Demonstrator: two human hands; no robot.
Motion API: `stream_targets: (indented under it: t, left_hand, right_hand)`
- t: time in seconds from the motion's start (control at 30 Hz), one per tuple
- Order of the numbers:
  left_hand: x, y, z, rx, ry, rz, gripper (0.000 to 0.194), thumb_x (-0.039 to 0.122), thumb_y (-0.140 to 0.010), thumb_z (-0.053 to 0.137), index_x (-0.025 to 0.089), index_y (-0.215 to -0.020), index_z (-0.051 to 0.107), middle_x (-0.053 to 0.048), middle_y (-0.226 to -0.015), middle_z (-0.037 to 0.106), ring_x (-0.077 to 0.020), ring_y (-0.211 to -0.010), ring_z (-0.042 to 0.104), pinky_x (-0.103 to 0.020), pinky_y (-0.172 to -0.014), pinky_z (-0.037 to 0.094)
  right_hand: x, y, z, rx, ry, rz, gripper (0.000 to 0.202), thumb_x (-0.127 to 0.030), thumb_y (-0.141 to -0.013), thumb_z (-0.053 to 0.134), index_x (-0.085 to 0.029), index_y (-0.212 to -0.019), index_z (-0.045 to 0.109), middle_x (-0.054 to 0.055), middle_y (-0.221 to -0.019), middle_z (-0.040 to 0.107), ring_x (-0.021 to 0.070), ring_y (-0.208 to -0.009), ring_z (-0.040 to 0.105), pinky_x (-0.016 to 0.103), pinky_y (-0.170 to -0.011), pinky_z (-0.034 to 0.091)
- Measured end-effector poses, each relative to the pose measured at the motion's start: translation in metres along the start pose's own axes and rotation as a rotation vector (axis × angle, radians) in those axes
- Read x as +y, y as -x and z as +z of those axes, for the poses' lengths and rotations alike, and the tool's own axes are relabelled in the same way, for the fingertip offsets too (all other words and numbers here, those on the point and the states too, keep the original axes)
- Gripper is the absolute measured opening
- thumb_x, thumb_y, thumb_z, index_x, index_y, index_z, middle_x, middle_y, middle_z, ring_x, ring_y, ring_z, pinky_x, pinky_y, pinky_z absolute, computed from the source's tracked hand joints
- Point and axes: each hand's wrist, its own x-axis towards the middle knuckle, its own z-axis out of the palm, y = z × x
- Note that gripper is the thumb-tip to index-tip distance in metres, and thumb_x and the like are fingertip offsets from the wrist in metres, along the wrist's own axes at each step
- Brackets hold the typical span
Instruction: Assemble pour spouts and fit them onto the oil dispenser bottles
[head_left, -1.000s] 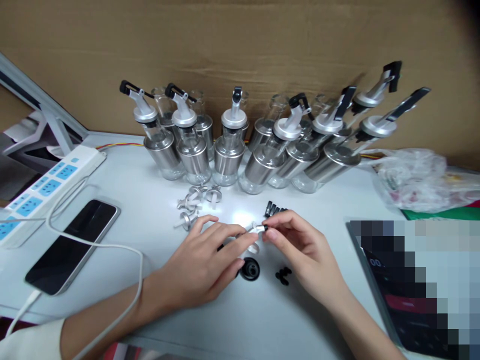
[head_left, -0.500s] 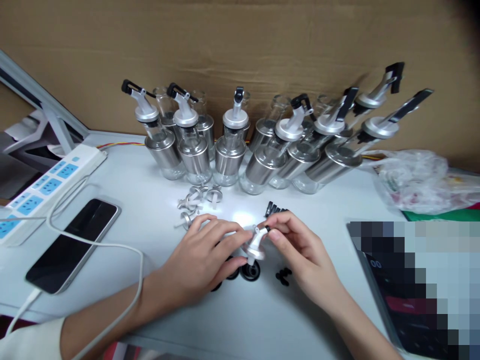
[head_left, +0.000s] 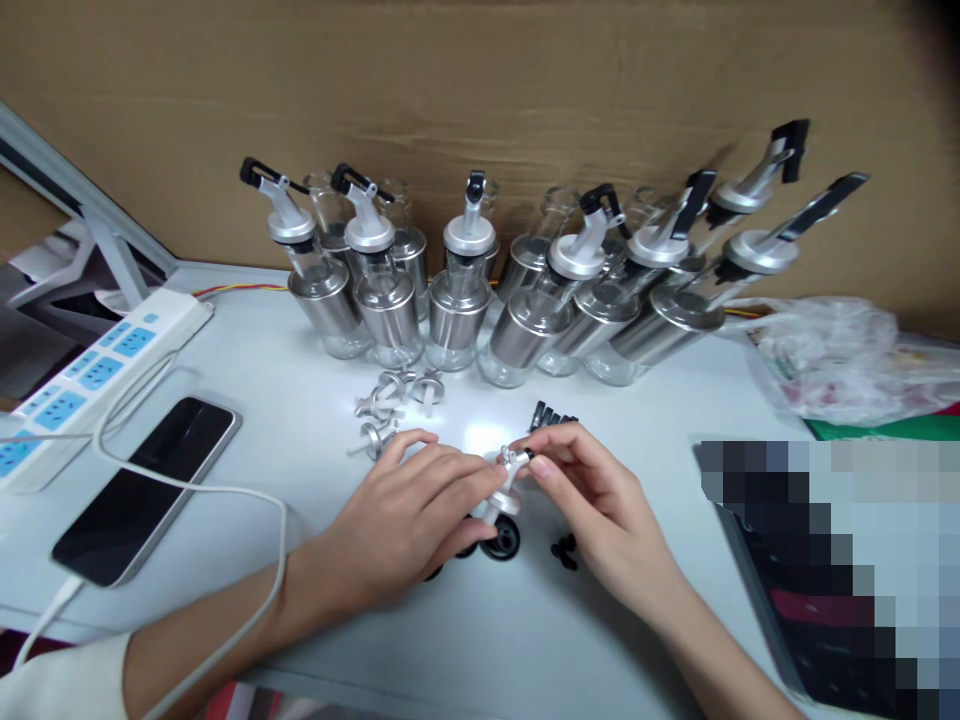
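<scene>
Toward the front edge of the desk (head_left: 540,640) there's small black plugs (head_left: 564,551) and a black ring (head_left: 501,541). Mid-desk, left hand (head_left: 420,515) pinches a silver spout (head_left: 508,492) between thumb and fingers, right hand (head_left: 600,500) pinches its black tip (head_left: 530,456). Past that, loose spouts (head_left: 427,386), then bottles (head_left: 458,312) along the back edge.

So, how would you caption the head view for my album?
Left fingers hold a silver spout while right fingers pinch its black tip, with bottles standing behind.
</scene>
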Motion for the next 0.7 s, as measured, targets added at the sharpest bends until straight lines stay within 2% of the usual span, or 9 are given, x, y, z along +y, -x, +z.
stream_targets:
  t: [0.33,0.53,0.7]
  left_hand:
    - [0.0009,-0.0028,-0.0041,0.013,0.048,0.064,0.027,0.032,-0.098,0.038,0.014,-0.116,0.046,-0.004,-0.096,0.066,-0.0134,-0.090,0.058,-0.031,-0.089,0.039]
    - [0.0017,-0.0040,-0.0053,0.019,0.058,0.082,0.025,0.030,-0.099,0.036,0.015,-0.116,0.046,-0.004,-0.098,0.067,-0.0132,-0.089,0.059,-0.032,-0.090,0.038]
    - [0.0008,-0.0045,-0.0054,0.022,0.037,0.097,0.024,0.030,-0.099,0.034,0.016,-0.116,0.046,-0.003,-0.100,0.068,-0.0127,-0.089,0.059,-0.031,-0.091,0.037]
  right_hand:
    - [0.0039,0.0015,-0.0059,-0.074,0.404,-0.191,0.016,-0.030,-0.096,0.038,-0.023,-0.095,0.052,0.002,-0.083,0.061,0.0144,-0.073,0.058,0.024,-0.066,0.044]
    - [0.0016,0.0015,-0.0061,-0.088,0.440,-0.267,0.021,-0.028,-0.097,0.034,-0.023,-0.088,0.052,0.001,-0.077,0.057,0.0131,-0.067,0.054,0.023,-0.063,0.041]
    - [-0.0019,0.0019,-0.0055,-0.085,0.402,-0.224,0.025,-0.030,-0.098,0.033,-0.022,-0.082,0.051,-0.001,-0.071,0.053,0.0120,-0.061,0.050,0.023,-0.059,0.038]
